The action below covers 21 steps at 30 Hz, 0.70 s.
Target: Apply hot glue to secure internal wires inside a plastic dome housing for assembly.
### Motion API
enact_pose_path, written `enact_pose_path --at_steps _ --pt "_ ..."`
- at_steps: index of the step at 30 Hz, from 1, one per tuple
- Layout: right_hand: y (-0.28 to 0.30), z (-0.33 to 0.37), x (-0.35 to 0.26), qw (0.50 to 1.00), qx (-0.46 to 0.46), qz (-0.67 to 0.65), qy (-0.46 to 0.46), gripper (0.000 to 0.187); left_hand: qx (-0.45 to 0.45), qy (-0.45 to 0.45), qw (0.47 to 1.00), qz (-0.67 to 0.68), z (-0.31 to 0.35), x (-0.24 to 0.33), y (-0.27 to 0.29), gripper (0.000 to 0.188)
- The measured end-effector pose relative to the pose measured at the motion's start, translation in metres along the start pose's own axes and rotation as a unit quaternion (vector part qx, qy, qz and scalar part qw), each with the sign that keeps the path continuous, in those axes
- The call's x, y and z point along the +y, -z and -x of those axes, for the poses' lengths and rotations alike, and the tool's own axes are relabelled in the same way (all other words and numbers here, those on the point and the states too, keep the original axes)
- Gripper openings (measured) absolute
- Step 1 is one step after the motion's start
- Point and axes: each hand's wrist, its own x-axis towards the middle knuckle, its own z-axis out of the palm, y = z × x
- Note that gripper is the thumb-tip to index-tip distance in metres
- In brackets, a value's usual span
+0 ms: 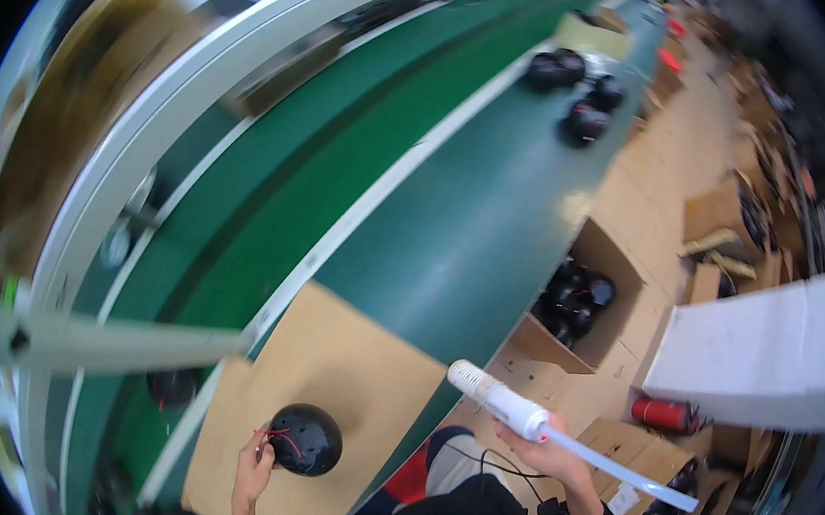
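A glossy black ball-shaped part (pixel 307 440) with holes in its surface and thin red wires (pixel 285 437) rests on a sheet of brown cardboard (pixel 362 353). Against its left side, my left hand (pixel 253 470) has its fingers closed on the red wires. My right hand (pixel 557 461) is wrapped round a white hot glue gun (pixel 508 402), held up to the right of the cardboard. The gun's tip points up and left, away from the ball. A long translucent glue stick (pixel 621 473) sticks out of its back end.
A green conveyor belt (pixel 264 232) runs along the left, with a pale metal bar (pixel 112 345) crossing it. More black balls (pixel 586 121) sit at the far end of the bench. An open carton (pixel 621 280) of them stands right. A black cable (pixel 502 460) hangs below the gun.
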Motion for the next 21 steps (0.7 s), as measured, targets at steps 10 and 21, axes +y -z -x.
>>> enact_pose_path --at_steps 10,21 --pt "0.043 0.055 0.074 0.981 0.114 -0.107 -0.112 0.027 -0.157 -0.044 0.985 0.060 -0.263 0.085 -0.163 0.047" --pt "0.048 0.057 0.059 0.970 0.134 -0.139 -0.148 0.025 -0.144 -0.164 0.970 0.105 -0.327 0.248 -0.336 0.071"
